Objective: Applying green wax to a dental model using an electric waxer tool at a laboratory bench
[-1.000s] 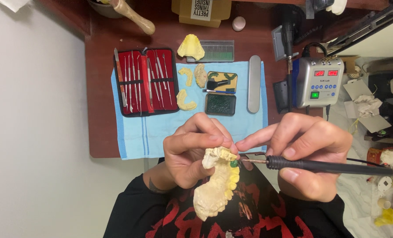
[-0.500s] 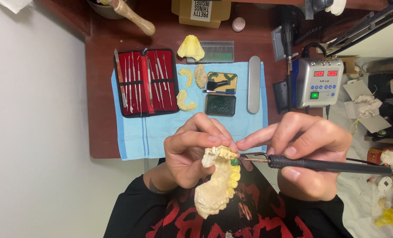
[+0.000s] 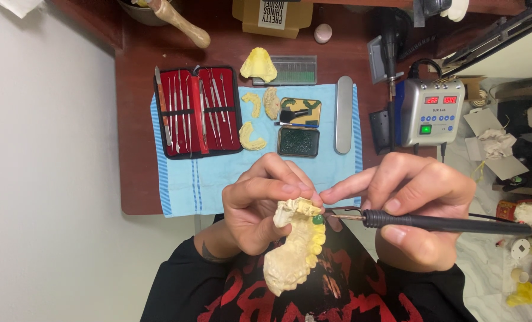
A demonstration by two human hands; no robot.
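Note:
My left hand (image 3: 266, 200) grips a cream plaster dental cast (image 3: 293, 250) with a row of yellow teeth, held above my lap. A small green blob (image 3: 318, 219) sits on one tooth near the top of the cast. My right hand (image 3: 415, 209) holds a black pen-shaped electric wax tool (image 3: 445, 223) like a pencil. Its thin metal tip (image 3: 337, 216) touches the cast beside the green blob. The index fingers of both hands nearly meet above the tip.
A blue cloth (image 3: 206, 179) covers the brown desk (image 3: 138, 119). On it lie a red case of metal instruments (image 3: 194, 110), several small plaster pieces (image 3: 260, 107), two green wax tins (image 3: 299, 142) and a grey tube case (image 3: 343, 113). A silver control box (image 3: 427, 110) stands at right.

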